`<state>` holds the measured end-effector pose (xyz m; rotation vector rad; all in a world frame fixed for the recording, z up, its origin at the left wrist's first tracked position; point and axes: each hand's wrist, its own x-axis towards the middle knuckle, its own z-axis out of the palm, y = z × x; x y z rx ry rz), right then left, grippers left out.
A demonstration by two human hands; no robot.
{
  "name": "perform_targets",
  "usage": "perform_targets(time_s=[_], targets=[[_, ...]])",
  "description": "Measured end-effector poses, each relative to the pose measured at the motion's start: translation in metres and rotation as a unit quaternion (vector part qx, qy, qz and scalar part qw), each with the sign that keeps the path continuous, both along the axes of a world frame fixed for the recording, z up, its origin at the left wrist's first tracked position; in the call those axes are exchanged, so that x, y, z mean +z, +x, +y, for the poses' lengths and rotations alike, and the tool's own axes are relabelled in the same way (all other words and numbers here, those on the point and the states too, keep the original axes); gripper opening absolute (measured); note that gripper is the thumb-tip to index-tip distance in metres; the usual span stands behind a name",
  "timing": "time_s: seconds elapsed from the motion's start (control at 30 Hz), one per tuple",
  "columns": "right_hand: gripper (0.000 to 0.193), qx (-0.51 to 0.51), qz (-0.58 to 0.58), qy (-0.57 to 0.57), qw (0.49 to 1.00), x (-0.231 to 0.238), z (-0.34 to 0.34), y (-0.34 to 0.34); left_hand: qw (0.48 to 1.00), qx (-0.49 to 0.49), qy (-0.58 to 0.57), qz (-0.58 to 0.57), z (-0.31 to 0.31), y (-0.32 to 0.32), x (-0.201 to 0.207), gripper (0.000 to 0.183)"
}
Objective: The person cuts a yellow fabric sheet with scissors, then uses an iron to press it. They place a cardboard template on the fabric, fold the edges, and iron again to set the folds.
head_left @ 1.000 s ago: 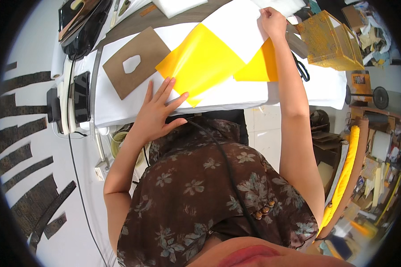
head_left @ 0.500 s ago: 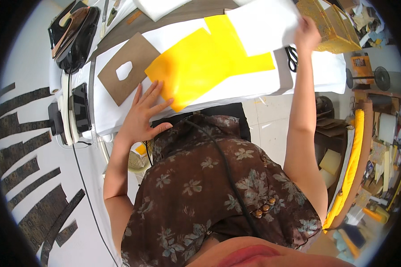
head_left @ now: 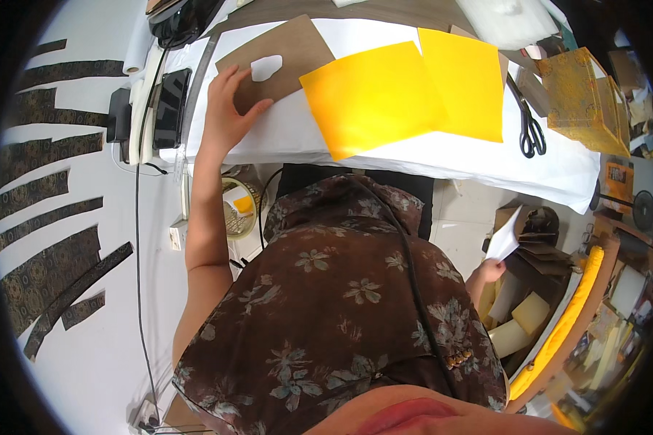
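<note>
**Left hand at a brown board, right hand off the bench with a white sheet**

The left hand (head_left: 232, 119), fingers spread apart, touches the left side of the brown board (head_left: 301, 47), which lies aslant on the cloth-covered bench (head_left: 268, 141). The right hand (head_left: 492, 271) is low at the right, beyond the bench's near edge, its fingers closed on the white sheet (head_left: 504, 235). Just right of the board lies one yellow sheet (head_left: 377, 98), its long axis running across the person; a second yellow sheet (head_left: 470, 87) adjoins it, long axis pointing away. Both lie ahead and left of the right hand. The left hand is nearer the first. Black scissors (head_left: 532, 138) rest right of the second.
</note>
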<state>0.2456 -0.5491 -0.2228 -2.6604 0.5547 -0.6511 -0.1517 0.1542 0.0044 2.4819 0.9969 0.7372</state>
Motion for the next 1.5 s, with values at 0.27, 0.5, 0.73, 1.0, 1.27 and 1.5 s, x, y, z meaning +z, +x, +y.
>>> perform_targets(time_s=[0.27, 0.5, 0.73, 1.0, 1.27, 1.5], targets=[[0.043, -0.206, 0.229, 0.06, 0.949, -0.001, -0.017, -0.054, 0.993, -0.094, 0.034, 0.057, 0.008, 0.01, -0.002, 0.052], [0.049, 0.203, -0.157, 0.072, 0.964, 0.084, 0.122, 0.061, 0.991, -0.108, 0.064, 0.049, 0.012, 0.011, 0.008, 0.042], [0.022, 0.656, -0.184, 0.162, 0.714, 0.293, 0.433, 0.008, 0.968, -0.097, 0.188, 0.138, 0.034, 0.016, 0.079, 0.044], [0.049, 0.85, -0.003, 0.188, 0.493, 0.325, 0.62, -0.049, 0.827, -0.242, 0.403, 0.307, 0.0, 0.071, 0.153, 0.052], [0.022, 0.574, 0.086, 0.526, 0.621, 0.253, 0.614, 0.052, 0.968, -0.097, 0.096, -0.21, 0.122, 0.158, 0.083, 0.08], [0.019, 0.534, 0.065, 0.581, 0.611, 0.234, 0.602, 0.061, 0.908, -0.01, -0.238, -0.344, 0.195, 0.269, 0.019, 0.046]])
